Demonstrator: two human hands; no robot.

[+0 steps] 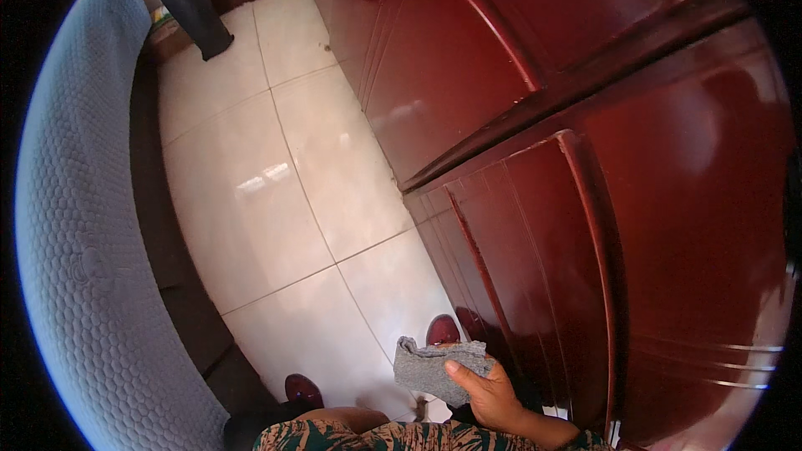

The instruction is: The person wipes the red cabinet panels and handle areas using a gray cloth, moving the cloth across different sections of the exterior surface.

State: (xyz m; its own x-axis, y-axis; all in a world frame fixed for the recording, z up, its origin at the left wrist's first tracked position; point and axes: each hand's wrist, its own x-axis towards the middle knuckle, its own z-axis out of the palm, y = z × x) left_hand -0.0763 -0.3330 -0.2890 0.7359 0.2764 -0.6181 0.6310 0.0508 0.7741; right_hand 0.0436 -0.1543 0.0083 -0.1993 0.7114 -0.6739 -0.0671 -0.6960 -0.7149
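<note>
A folded grey cloth (439,372) is in my right hand (494,394), low in the head view. The thumb lies across its top, and the other fingers are hidden under it. The cloth is held up over the floor, close to the dark red glossy cabinet (518,259) on the right, and apart from its doors. I cannot see my left hand. Part of a patterned sleeve or garment (334,438) and some bare skin show at the lower edge.
White floor tiles (251,225) run between the cabinet and a bed or sofa with a pale blue quilted cover (79,200). A black cylindrical post (188,4) stands at the far left. My dark red shoes (302,390) are on the tiles.
</note>
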